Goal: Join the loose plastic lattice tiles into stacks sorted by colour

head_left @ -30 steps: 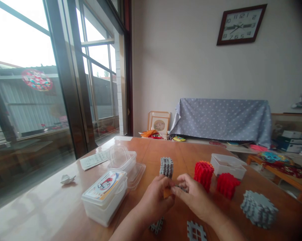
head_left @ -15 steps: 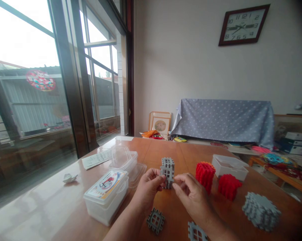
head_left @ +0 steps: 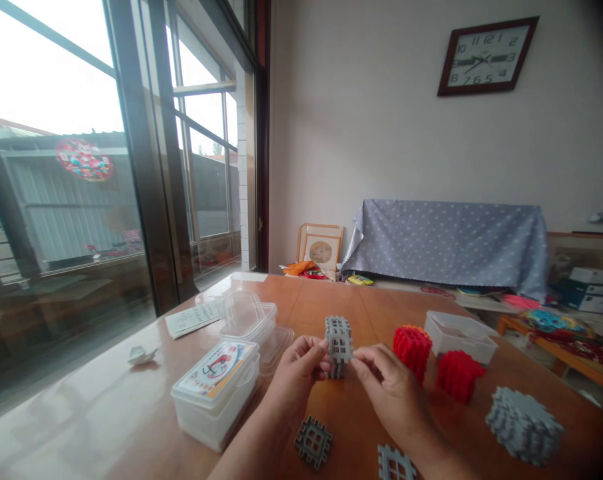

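A tall block of grey interlocking building tiles (head_left: 338, 343) with window-like openings stands upright in the middle of the table. My left hand (head_left: 301, 363) is closed on its left side, thumb on the near face. My right hand (head_left: 379, 373) pinches at its right edge, thumb and forefinger together. Nearer to me, a loose grey window tile (head_left: 313, 442) lies flat between my forearms. Another grey window tile (head_left: 395, 463) lies by my right forearm, cut off by the bottom of the view.
Red tile stacks (head_left: 412, 352) and a grey stack (head_left: 524, 427) stand right, beside a clear box (head_left: 459, 337). At left are a lidded box (head_left: 216, 393), open clear containers (head_left: 251, 320), a paper sheet (head_left: 194, 319) and a crumpled scrap (head_left: 142, 357), all on the brown table (head_left: 301, 300).
My right fingers have closed in on the right edge of the tile block, where a gap showed before. My left thumb has shifted up slightly. The view has moved a little.
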`<state>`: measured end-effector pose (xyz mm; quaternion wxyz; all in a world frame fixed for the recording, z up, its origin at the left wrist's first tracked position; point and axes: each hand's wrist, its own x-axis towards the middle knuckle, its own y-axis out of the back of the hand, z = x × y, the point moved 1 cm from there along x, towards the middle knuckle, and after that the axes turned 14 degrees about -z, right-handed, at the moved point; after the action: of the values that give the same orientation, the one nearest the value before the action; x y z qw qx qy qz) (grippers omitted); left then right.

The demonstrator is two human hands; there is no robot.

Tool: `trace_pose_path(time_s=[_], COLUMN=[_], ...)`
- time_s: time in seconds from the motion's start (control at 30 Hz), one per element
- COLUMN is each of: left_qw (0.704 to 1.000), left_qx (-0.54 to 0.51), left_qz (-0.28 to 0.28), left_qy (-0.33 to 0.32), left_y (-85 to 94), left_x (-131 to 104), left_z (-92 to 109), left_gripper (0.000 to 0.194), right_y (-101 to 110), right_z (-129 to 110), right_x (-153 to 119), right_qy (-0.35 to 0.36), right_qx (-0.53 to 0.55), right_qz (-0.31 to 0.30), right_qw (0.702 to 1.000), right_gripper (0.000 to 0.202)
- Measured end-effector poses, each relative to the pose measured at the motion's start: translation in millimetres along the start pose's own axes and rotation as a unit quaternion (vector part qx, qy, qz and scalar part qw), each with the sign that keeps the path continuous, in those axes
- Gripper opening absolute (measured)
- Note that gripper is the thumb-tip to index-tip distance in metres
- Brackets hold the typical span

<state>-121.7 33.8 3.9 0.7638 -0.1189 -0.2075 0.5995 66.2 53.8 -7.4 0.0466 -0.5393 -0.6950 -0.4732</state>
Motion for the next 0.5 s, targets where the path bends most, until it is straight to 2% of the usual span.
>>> trace_pose_path(time_s=[0.17, 0.33, 0.5], left_qw=[0.999, 0.998, 0.997], left_qx=[0.003, 0.014, 0.023], left_qz=[0.044, 0.058, 0.071], left_qy=[-0.007, 0.000, 0.001], left_y=[11.8, 15.6, 17.8], left_x=[2, 4, 4], left_z=[3, 1, 2], left_gripper=[0.032, 0.032, 0.033], right_y=[3, 1, -3], right_z=[16, 38, 53], right_x=[19, 43, 55], right_qy=[-0.056, -0.077, -0.089], right_qx=[0.050, 0.092, 0.092], right_qz=[0.046, 0.049, 0.033], right_qw=[0.996, 0.992, 0.991], right_gripper=[0.021, 0.028, 0.031])
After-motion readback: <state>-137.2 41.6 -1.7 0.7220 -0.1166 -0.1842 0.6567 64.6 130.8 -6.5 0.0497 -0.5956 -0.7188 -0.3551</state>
